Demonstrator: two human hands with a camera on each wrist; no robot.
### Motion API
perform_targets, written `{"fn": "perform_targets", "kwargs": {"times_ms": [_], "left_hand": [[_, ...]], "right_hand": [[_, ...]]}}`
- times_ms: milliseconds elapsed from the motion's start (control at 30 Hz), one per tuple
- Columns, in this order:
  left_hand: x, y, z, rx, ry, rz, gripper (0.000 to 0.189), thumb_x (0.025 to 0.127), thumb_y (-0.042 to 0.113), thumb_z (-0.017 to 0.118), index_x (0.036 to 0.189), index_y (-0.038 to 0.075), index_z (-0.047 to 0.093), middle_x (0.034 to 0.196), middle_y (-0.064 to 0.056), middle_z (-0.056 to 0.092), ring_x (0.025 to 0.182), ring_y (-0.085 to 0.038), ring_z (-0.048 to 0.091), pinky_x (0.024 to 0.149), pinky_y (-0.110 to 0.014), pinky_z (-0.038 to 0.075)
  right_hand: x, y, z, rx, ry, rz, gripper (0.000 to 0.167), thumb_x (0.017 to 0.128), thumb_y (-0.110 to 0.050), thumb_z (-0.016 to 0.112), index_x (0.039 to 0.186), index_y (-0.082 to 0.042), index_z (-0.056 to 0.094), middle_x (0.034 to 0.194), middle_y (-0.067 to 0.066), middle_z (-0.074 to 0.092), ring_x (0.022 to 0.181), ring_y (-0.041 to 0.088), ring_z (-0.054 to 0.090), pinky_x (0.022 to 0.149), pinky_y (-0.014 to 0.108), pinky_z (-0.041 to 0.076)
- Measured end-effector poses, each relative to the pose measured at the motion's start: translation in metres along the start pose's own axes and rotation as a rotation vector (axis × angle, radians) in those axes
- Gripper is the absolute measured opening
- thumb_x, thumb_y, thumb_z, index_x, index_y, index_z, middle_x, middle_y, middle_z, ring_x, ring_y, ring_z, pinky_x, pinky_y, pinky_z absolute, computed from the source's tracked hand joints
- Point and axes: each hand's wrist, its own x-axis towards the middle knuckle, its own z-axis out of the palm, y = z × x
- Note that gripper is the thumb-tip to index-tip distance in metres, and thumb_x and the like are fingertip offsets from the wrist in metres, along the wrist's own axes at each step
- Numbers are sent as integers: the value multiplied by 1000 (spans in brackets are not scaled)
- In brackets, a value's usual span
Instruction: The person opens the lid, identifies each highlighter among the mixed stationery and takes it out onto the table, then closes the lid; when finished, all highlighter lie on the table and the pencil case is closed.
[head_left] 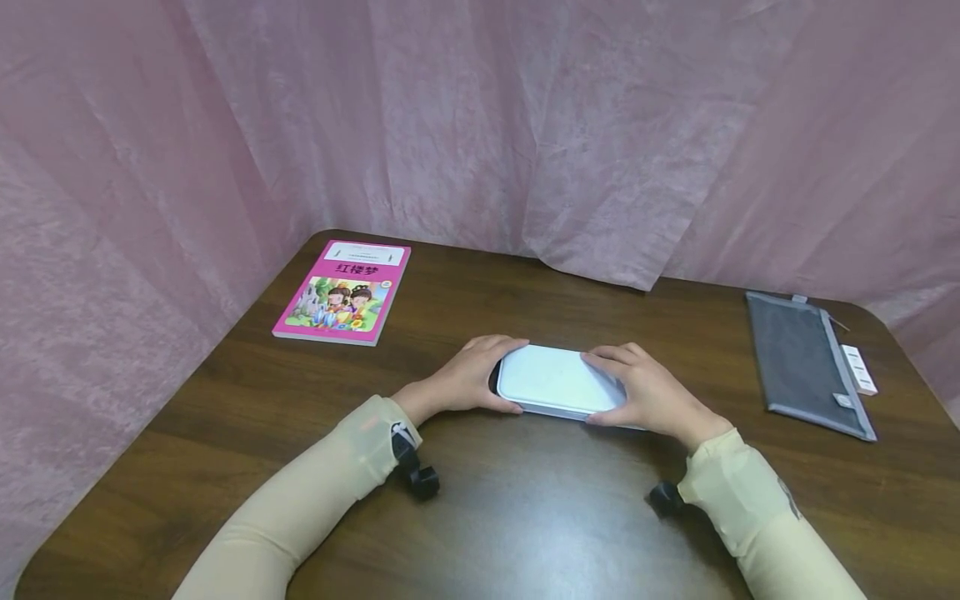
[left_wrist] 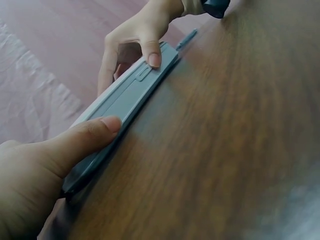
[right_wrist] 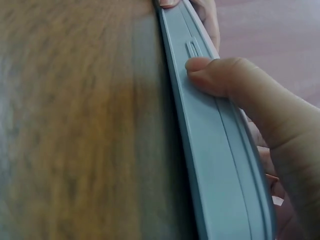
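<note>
A flat pale-blue case (head_left: 558, 377) with rounded corners lies near the middle of the table, its long side toward me. My left hand (head_left: 480, 375) grips its left end, thumb on the near side and fingers round the far side. At the other end, my right hand (head_left: 648, 392) holds it the same way. On the near side runs a seam with a small clasp (right_wrist: 194, 47); the right thumb presses right beside that clasp. A thin blue-grey piece (left_wrist: 187, 39) sticks out past the far end in the left wrist view. Dark material shows at the case's left end.
A pink picture book (head_left: 341, 292) lies at the back left of the brown wooden table (head_left: 465, 292). To the right are a grey mesh zip pouch (head_left: 806, 362) and a small white block (head_left: 858, 369) beside it. Pink curtains (head_left: 450, 125) hang behind the table.
</note>
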Motion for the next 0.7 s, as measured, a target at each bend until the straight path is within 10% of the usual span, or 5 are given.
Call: {"fn": "perform_targets", "kwargs": {"times_ms": [700], "left_hand": [[-1, 0, 0, -35, -30, -29, 101, 67, 51, 83, 149, 20, 32, 150, -1, 42, 140, -19, 36, 119, -45, 23]], "right_hand": [[2, 4, -11, 154, -82, 92, 74, 71, -46, 80, 133, -13, 58, 134, 11, 59, 114, 25, 51, 88, 42, 47]]}}
